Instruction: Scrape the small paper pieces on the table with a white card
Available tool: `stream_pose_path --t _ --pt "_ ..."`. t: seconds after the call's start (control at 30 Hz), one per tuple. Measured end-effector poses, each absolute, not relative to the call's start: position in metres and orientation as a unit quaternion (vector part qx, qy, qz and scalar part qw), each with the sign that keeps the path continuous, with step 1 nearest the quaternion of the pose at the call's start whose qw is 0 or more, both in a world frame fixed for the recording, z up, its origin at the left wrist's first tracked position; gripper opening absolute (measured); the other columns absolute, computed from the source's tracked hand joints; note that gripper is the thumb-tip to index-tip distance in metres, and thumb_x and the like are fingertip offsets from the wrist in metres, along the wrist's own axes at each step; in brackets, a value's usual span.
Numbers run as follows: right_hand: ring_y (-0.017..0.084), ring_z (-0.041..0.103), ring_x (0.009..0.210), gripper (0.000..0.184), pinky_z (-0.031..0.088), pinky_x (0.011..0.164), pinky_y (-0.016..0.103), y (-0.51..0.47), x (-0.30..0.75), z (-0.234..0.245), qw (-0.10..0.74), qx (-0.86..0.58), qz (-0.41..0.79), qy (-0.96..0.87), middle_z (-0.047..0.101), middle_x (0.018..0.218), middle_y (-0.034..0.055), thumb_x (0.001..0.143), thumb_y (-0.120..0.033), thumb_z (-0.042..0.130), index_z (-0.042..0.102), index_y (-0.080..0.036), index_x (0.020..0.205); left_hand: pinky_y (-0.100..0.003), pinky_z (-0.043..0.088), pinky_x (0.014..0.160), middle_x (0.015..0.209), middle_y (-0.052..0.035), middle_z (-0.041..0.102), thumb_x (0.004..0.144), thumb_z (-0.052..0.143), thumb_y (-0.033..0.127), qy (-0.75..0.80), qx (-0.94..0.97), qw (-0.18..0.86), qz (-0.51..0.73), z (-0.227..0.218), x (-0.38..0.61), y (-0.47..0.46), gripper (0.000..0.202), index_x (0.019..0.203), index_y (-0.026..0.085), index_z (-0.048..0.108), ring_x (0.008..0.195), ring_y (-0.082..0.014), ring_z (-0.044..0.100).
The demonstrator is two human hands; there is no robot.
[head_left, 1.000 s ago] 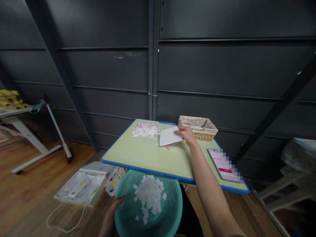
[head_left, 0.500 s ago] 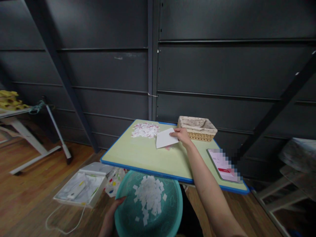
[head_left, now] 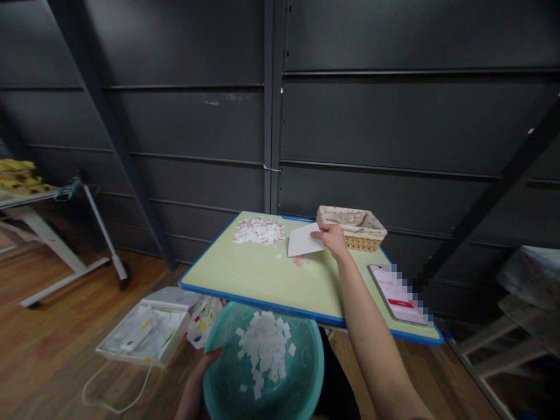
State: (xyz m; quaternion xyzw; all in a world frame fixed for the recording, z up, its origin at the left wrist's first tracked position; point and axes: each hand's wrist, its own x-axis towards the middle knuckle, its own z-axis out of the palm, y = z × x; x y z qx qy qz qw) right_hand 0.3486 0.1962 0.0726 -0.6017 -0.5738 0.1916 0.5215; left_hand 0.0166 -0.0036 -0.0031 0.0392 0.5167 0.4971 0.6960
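Note:
My right hand (head_left: 331, 238) pinches a white card (head_left: 304, 240) by its right edge, just above the yellow-green table (head_left: 245, 274). To the card's left lies a heap of small white paper pieces (head_left: 259, 230), some with reddish marks. A few stray bits (head_left: 279, 256) rest between heap and card. Below the table's front edge, my left hand (head_left: 205, 368) grips the left rim of a teal plastic basket (head_left: 301, 379), thumb over the rim and fingers hidden beneath. Inside the basket is a pile of small white paper squares (head_left: 265, 344).
A lined wicker basket (head_left: 363, 240) stands at the table's back right, with a tablet-like device (head_left: 396, 294) nearer the right edge. On the floor at left sits an open white box (head_left: 144, 332) with a cable. A dark panelled wall (head_left: 210, 128) rises behind.
My right hand has drawn the card to the right, away from the heap, uncovering a few loose paper bits. My left hand and the teal basket stay in place.

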Motion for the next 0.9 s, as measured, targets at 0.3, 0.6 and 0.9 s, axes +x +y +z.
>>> stream_pose_path --t 0.3,0.6,0.9 --pt "0.021 0.061 0.067 0.042 0.044 0.065 0.029 0.2 0.307 0.063 0.524 -0.609 0.099 -0.587 0.073 0.081 0.0097 0.076 -0.038 0.057 0.072 -0.013 0.106 -0.031 0.055 0.044 0.049 -0.0006 0.071 0.067 0.069 0.014 0.53 0.071 0.69 0.489 -0.009 0.016 -0.004 0.024 0.091 0.012 0.066 0.046 -0.0228 0.068" --pt "0.02 0.062 0.062 0.04 0.042 0.062 0.028 0.201 0.296 0.057 0.483 -0.607 0.075 -0.626 0.074 0.077 0.0094 0.081 -0.034 0.054 0.071 -0.012 0.11 -0.038 0.06 0.057 0.056 -0.0058 0.075 0.069 0.069 0.017 0.541 0.069 0.692 0.472 -0.012 0.016 0.0 0.044 0.112 0.006 0.062 0.064 -0.0301 0.074" --pt "0.019 0.063 0.063 0.037 0.044 0.06 0.026 0.196 0.292 0.061 0.497 -0.586 0.088 -0.633 0.074 0.08 0.0084 0.081 -0.033 0.055 0.072 -0.013 0.108 -0.04 0.06 0.059 0.052 -0.0037 0.073 0.069 0.07 0.019 0.542 0.081 0.695 0.466 -0.014 0.015 -0.004 0.052 0.118 0.005 0.06 0.063 -0.0307 0.073"
